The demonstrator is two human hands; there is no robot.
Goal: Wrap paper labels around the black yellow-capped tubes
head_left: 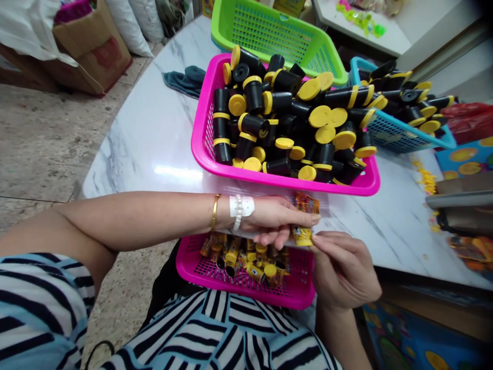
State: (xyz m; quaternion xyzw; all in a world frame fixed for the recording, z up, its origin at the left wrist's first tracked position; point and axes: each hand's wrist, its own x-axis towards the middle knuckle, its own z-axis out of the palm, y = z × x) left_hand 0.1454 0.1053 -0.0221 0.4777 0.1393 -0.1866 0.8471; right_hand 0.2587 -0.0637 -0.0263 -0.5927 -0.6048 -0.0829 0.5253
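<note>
My left hand (274, 216) is closed round a small canister in a printed orange and yellow wrapper (302, 236), its thumb lying across the side. From the right, my right hand (346, 270) pinches the canister's near yellow end between thumb and fingertips. Just below, a small pink basket (246, 293) on my lap holds several wrapped canisters (232, 254) with yellow and black ends. Beyond my left hand stands a large pink basket (246, 177), heaped with bare black canisters (253, 96) with yellow lids. Fingers partly cover the held canister.
Behind the large pink basket sits a green basket (219, 36). A blue basket (408, 141) of more black canisters is at right, beside a red plastic bag (472, 121). A dark cloth (187, 79) lies on the marble-patterned table (127, 139). Small yellow pieces (425, 179) lie near its right side.
</note>
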